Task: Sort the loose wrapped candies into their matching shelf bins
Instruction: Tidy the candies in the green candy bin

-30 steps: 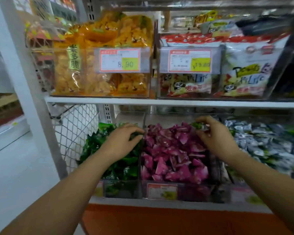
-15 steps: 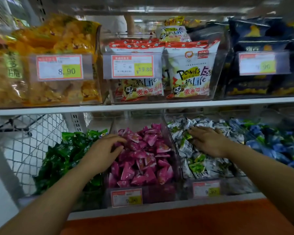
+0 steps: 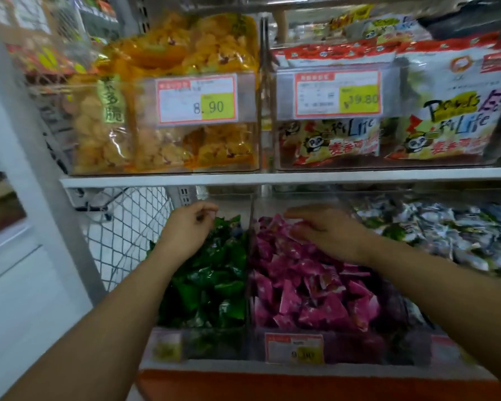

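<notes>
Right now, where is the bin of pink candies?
The pink candies sit centre on the lower shelf in the head view, between the green candies on the left and the silver-wrapped candies on the right, under the right hand.

A person's left hand (image 3: 185, 230), fingers curled, hovers over green candies (image 3: 211, 285) at 9 o'clock of the pink candies (image 3: 307, 290), where the right hand (image 3: 327, 230) spreads flat; silver candies (image 3: 451, 233) at 3 o'clock, snack bags (image 3: 185, 53) at 12.
</notes>
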